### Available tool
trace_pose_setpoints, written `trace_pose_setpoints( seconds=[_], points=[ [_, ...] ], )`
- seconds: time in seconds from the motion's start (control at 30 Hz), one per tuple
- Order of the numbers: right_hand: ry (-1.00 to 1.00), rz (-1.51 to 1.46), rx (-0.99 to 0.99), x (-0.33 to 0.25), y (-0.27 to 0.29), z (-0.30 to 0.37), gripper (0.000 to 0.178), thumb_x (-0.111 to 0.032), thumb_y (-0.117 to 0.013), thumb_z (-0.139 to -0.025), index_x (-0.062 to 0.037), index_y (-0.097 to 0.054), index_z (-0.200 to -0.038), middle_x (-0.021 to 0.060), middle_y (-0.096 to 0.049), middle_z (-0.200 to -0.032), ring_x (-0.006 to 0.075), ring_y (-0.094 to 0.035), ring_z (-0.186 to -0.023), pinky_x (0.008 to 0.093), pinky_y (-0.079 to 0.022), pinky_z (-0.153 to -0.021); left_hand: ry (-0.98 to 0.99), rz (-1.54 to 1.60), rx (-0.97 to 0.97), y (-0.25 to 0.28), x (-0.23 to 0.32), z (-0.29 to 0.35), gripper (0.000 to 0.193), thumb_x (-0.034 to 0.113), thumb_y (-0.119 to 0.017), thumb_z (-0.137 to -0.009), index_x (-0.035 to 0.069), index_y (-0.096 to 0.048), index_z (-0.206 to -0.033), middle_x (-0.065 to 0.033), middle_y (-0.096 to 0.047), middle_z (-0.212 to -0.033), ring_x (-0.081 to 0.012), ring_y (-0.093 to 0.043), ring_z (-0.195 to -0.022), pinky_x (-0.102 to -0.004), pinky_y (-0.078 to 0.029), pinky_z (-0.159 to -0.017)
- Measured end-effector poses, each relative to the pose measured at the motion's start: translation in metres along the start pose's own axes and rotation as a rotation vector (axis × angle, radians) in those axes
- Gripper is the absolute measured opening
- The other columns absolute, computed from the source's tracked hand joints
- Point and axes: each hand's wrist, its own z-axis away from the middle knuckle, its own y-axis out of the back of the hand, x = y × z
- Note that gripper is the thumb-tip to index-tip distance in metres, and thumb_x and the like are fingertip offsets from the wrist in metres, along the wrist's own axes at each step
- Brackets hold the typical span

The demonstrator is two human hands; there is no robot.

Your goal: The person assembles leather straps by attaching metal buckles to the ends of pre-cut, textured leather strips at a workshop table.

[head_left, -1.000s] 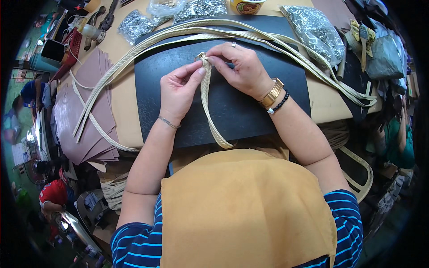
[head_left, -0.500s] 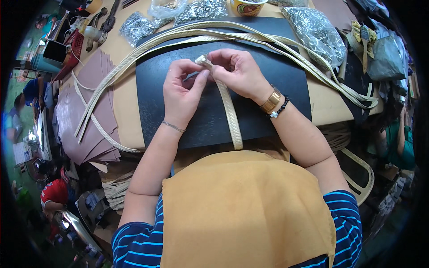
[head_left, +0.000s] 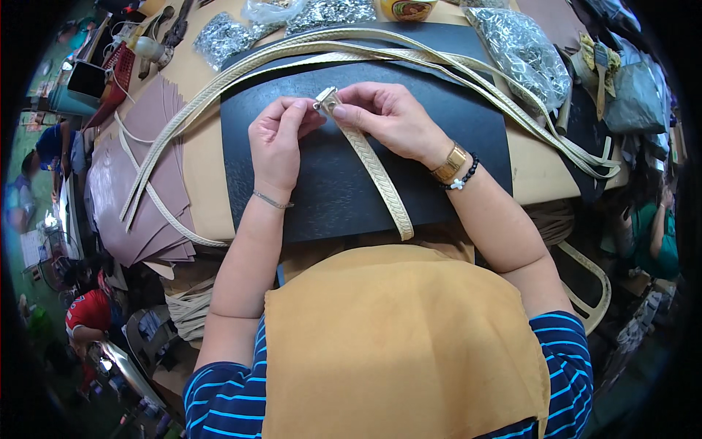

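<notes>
Strap [head_left: 374,174]: one, cream, patterned; upper end in hand over the black mat [head_left: 314,197], tail running toward your 5 o'clock to the mat's near edge.
Metal fitting [head_left: 326,97]: one, at the strap's upper end, at your 12 o'clock.
Right hand [head_left: 398,121]: at the fitting's 4 o'clock; your fingers pinch the strap's end beside the metal.
Left hand [head_left: 276,143]: at its 8 o'clock; fingers bent beside the fitting, grip on it cannot be told.
Handling, as judged: pinch close, hold the fitting square, leave the tail slack against twisting.
</notes>
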Motion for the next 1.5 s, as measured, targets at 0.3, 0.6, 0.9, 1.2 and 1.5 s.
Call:
trace_pose_setpoints(
  seconds=[0.3, 0.6, 0.9, 1.2, 1.5],
  points=[
    [0.138, 0.324, 0.121, -0.008, -0.005, 0.004, 0.025, -0.022, -0.074, -0.088, -0.0027, -0.071, -0.104, 0.0039, -0.072, -0.085, 0.0066, -0.064, -0.075, 0.0225, -0.051, -0.066, -0.218, -0.3, 0.067, -0.012, -0.003, 0.001, 0.016, 0.009, -0.072, -0.089, 0.001, -0.07, -0.103, -0.0033, -0.069, -0.097, -0.0081, -0.062, -0.087, -0.0225, -0.049, -0.08],
    [0.38, 0.461, 0.194, -0.002, -0.007, 0.005, 0.015, -0.014, -0.074, -0.083, -0.0039, -0.068, -0.093, 0.0077, -0.069, -0.083, 0.0167, -0.067, -0.073, 0.0285, -0.053, -0.065, -0.407, -0.413, 0.066, -0.022, -0.002, 0.005, 0.026, 0.005, -0.072, -0.088, 0.002, -0.066, -0.113, -0.005, -0.066, -0.107, -0.0106, -0.064, -0.097, -0.0244, -0.052, -0.086],
    [0.405, 0.615, 0.128, -0.006, -0.005, 0.005, 0.014, -0.016, -0.072, -0.083, -0.0065, -0.067, -0.092, 0.0094, -0.068, -0.084, 0.0225, -0.066, -0.075, 0.0312, -0.053, -0.067, -0.181, -0.298, -0.015, -0.015, 0.004, 0.003, 0.031, 0.004, -0.079, -0.08, 0.001, -0.066, -0.108, -0.0024, -0.063, -0.101, -0.0084, -0.061, -0.09, -0.0215, -0.054, -0.08],
    [0.102, 0.238, -0.071, -0.007, 0.0, 0.005, 0.019, -0.019, -0.069, -0.092, -0.0016, -0.068, -0.099, 0.0053, -0.071, -0.085, 0.0088, -0.063, -0.079, 0.0265, -0.052, -0.072, 0.249, 0.255, -0.053, 0.003, 0.012, -0.003, 0.022, 0.005, -0.067, -0.091, 0.001, -0.063, -0.112, -0.0038, -0.066, -0.093, -0.0126, -0.067, -0.087, -0.0247, -0.057, -0.076],
    [-0.042, -0.043, -0.061, -0.003, -0.002, 0.003, 0.023, -0.017, -0.067, -0.093, 0.0023, -0.067, -0.105, 0.0024, -0.07, -0.093, 0.006, -0.062, -0.082, 0.0237, -0.052, -0.075, 0.206, 0.28, -0.017, 0.002, 0.007, -0.009, 0.03, 0.003, -0.066, -0.092, 0.002, -0.057, -0.12, -0.0043, -0.065, -0.1, -0.0117, -0.067, -0.088, -0.024, -0.058, -0.077]
  ],
)
